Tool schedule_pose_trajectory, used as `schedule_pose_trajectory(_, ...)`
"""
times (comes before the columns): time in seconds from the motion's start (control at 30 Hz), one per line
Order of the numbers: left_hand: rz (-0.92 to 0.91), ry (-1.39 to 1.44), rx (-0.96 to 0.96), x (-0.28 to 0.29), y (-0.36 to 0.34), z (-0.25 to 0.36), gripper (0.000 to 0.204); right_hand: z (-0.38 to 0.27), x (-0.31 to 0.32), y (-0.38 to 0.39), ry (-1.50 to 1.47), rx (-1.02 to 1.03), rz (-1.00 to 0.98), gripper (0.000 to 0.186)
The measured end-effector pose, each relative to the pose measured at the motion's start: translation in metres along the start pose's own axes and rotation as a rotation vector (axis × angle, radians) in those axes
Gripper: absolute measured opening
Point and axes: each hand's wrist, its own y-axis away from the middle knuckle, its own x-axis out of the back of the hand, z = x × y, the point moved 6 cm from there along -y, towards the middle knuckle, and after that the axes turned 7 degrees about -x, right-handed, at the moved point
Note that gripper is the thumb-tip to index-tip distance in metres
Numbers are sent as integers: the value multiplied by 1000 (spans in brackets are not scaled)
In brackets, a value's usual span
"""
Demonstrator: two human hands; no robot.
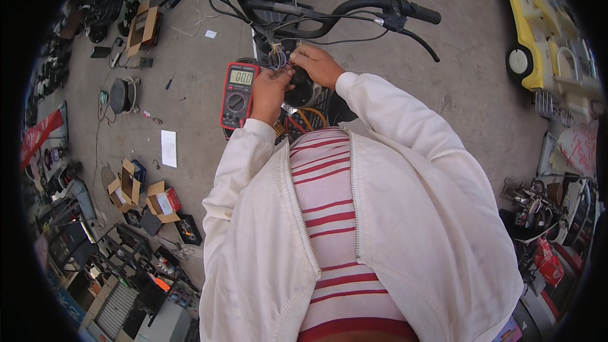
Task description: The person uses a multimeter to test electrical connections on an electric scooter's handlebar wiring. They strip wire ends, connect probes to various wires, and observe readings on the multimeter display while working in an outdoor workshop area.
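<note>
Both my hands meet at a bundle of thin coloured wires below the handlebar of an electric scooter or bike. My left hand is closed, its fingers pinched at the lower end of the bundle. From the right, my right hand pinches at the same wires, thumb and forefinger together. Which wire or probe each hand grips is too small to make out. A red and black multimeter with a lit display sits upright just left of my left hand. Behind my fingers a round dark part is partly hidden.
A yellow vehicle stands at the far right. On the concrete floor to the left lie a screwdriver, a white paper sheet, a round black part and open cardboard boxes. Clutter of parts lines the left edge.
</note>
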Motion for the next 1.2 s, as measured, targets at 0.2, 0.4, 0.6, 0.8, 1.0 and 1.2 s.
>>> schedule_pose_trajectory(0.2,1,-39,-15,1,-2,0,14,-4,-5,-7,136,-40,-34,17)
schedule_pose_trajectory(0.4,-95,-73,4,5,-9,1,13,13,-13,-9,-351,-353,-216,12)
schedule_pose_trajectory(0.6,-130,-72,1,4,-6,2,17,6,0,-25,-129,-271,-183,16)
schedule_pose_trajectory(0.8,-111,-7,4,5,-9,-6,17,-4,5,-14,101,3,-7,11)
schedule_pose_trajectory(1.0,-81,28,10,6,-11,-12,13,-9,3,-6,152,210,-19,10)
schedule_pose_trajectory(1.2,-41,13,-3,11,-13,-18,12,-19,-3,6,446,376,84,14)
